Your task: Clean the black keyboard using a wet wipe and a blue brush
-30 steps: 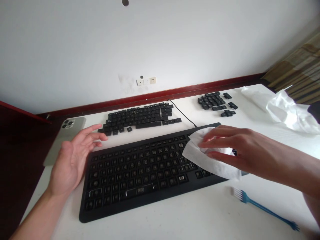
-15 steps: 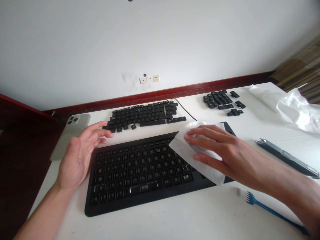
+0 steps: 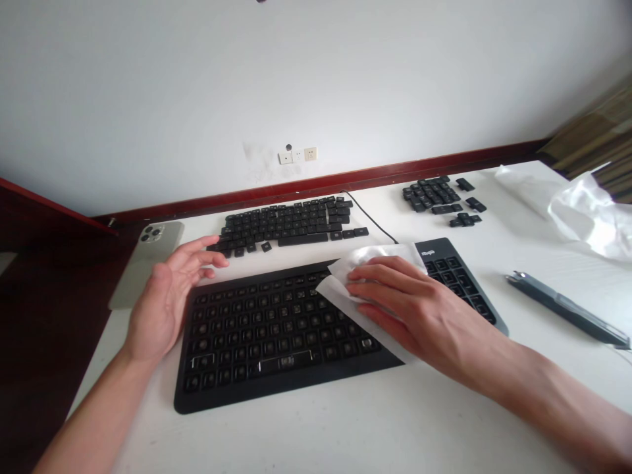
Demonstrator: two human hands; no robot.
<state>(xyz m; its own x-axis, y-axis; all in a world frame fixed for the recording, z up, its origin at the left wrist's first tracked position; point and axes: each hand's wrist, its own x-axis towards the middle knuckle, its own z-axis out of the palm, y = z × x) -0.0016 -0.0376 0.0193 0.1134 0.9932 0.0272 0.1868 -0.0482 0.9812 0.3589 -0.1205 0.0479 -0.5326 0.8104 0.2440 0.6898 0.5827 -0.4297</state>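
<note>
Wipe (image 3: 332, 287) pressed on a keyboard (image 3: 276, 329) with its keys off

The right hand (image 3: 409, 296) lies palm down, its grip closed over the wipe with fingers bent. Held low like that, it probably spreads the pressure across the bare switches. The wipe covers the keyboard right of its middle, hiding what is beneath; the number block shows beyond it. The left hand (image 3: 165, 306) is at the keyboard's upper left corner, grip apart and holding nothing. The place would suit steadying, though whether it touches I cannot tell.

On the counter (image 3: 320, 428) behind the keyboard, the main keys (image 3: 291, 224) lie in rough rows, likely to preserve their order. The number keys (image 3: 432, 194) form a smaller group farther right, and the cord (image 3: 371, 218) runs between the two groups. The left fingertips come very near the main keys and could knock them. A phone (image 3: 143, 263) lies partly behind that hand. A slim tool (image 3: 567, 309), too blurred to name, and a crumpled bag (image 3: 587, 210) lie to the right, apart from the forearm.
</note>
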